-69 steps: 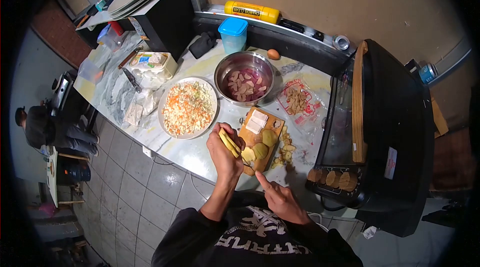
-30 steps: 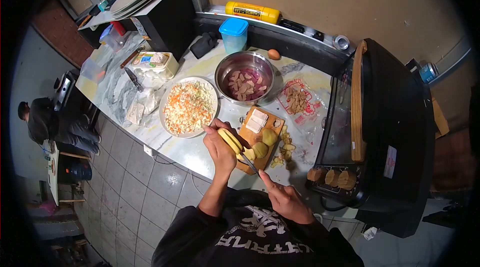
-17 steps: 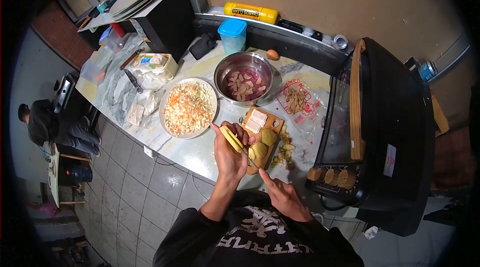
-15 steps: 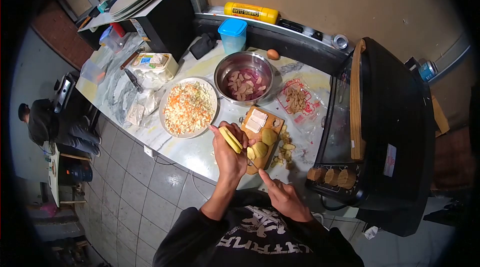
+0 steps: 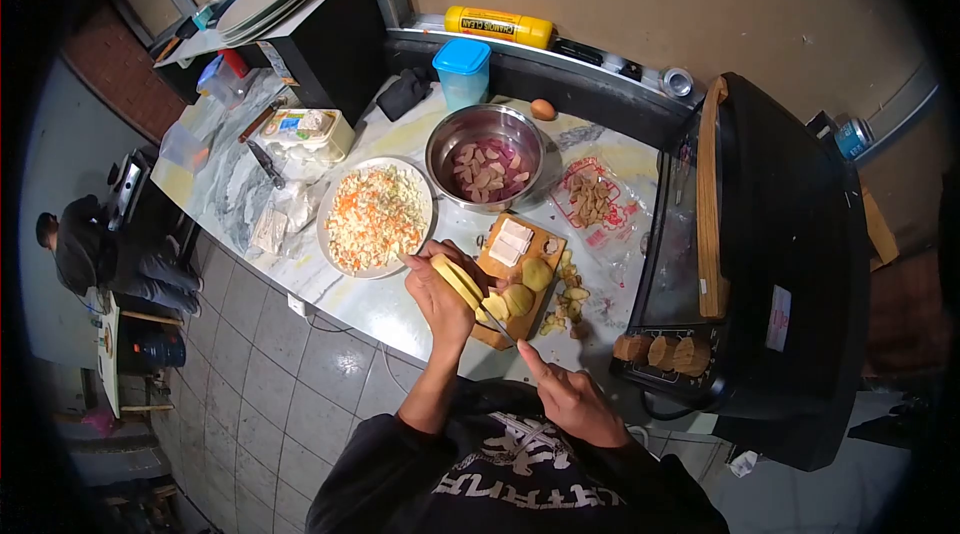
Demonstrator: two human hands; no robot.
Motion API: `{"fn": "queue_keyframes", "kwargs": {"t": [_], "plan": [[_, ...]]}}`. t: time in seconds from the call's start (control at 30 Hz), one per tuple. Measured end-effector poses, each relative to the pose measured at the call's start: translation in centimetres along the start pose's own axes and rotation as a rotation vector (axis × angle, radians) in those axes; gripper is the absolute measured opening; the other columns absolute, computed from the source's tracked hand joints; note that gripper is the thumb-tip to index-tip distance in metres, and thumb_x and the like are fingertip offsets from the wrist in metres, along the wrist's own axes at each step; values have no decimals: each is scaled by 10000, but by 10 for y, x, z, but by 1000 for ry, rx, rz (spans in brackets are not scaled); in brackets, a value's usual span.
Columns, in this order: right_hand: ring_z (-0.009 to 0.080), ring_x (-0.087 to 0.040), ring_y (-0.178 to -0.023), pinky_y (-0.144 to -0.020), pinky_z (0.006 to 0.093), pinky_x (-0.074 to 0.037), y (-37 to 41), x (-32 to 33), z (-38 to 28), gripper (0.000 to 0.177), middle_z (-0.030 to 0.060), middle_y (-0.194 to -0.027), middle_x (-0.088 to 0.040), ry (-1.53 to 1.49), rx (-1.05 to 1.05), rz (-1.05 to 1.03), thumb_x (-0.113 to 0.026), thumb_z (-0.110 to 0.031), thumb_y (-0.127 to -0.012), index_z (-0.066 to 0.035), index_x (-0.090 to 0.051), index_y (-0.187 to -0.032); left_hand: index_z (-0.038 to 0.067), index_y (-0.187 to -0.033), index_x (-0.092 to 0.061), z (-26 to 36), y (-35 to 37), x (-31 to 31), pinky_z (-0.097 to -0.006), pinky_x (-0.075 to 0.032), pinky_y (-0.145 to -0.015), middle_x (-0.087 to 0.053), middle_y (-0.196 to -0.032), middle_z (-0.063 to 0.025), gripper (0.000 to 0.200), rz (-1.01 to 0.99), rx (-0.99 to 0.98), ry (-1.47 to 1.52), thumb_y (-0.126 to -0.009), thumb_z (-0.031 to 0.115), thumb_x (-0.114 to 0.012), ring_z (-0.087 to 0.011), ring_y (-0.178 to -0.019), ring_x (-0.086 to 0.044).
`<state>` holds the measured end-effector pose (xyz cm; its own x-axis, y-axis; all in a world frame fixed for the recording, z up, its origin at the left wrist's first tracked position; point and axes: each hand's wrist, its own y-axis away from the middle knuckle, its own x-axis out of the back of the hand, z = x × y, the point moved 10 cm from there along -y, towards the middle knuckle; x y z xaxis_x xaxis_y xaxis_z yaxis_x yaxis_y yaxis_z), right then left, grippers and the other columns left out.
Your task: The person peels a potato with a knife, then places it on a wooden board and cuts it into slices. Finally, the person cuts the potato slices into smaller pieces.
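Observation:
Raised over the near left of the cutting board (image 5: 492, 339), my left hand (image 5: 443, 312) is closed around a peeled yellow potato (image 5: 455, 281) with cuts through it. My right hand (image 5: 578, 406) grips a knife (image 5: 500, 328) with the index finger stretched along it. The knife's blade points up and left toward the potato, its tip close to my left fingers; its handle is hidden in my palm. On the board lie more peeled potatoes (image 5: 535, 275) and pale white blocks (image 5: 511, 242). Peelings (image 5: 570, 302) are heaped beside the board's right edge.
A plate of chopped vegetables (image 5: 372, 219) stands left, a steel bowl with sliced pieces (image 5: 486, 159) behind. Brown pieces lie on a plastic bag (image 5: 598, 202). An egg (image 5: 542, 110) and blue-lidded container (image 5: 462, 72) sit farther back. A black oven (image 5: 785, 264) bounds the right.
My left hand has shifted slightly left and tilted, with the potato in it. The knife has moved up and left, and more of its blade shows. My right hand stays nearly in place.

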<state>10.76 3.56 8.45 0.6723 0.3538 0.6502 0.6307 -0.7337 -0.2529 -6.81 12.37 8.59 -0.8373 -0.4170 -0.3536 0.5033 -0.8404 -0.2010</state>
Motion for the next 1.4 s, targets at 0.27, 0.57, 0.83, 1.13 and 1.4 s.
{"fn": "queue_keyframes", "kwargs": {"t": [0.27,0.57,0.83,1.13,1.4], "plan": [[250,-537,-510,-480,366,-434,5,-6,10,743,112,-644,-468,57,14,38,-591,106,-762,-53,-347,-1446,79,-796,-447,-20,2,-8,-315,-524,-613,-430,-666,-19,556,28,234,306,-976,580,-285,-133,-571,-477],[265,-547,-522,-486,369,-437,12,-10,19,729,125,-655,-475,19,-23,37,-580,114,-765,-48,-355,-1439,141,-869,-461,-38,21,-15,-329,-467,-699,-462,-782,0,395,44,497,397,-989,506,-370,-128,-672,-476],[243,-541,-528,-491,350,-436,14,-12,16,772,114,-650,-462,-1,-27,-35,-567,113,-763,-22,-272,-1464,84,-795,-432,-33,5,5,-334,-530,-552,-442,-673,-30,381,20,204,64,-1009,389,-356,-129,-529,-478],[200,-495,-512,-480,330,-418,14,-13,10,762,94,-644,-437,146,63,-31,-573,90,-763,-13,-285,-1460,55,-770,-439,-22,0,3,-341,-535,-563,-452,-688,-55,372,-32,61,27,-995,343,-368,-156,-579,-509],[249,-503,-511,-488,367,-424,12,-9,22,748,104,-635,-438,74,-65,-7,-571,100,-767,-73,-337,-1455,103,-960,-488,-52,18,-14,-338,-473,-749,-488,-873,-31,262,6,484,456,-956,354,-413,-162,-788,-517]]}}
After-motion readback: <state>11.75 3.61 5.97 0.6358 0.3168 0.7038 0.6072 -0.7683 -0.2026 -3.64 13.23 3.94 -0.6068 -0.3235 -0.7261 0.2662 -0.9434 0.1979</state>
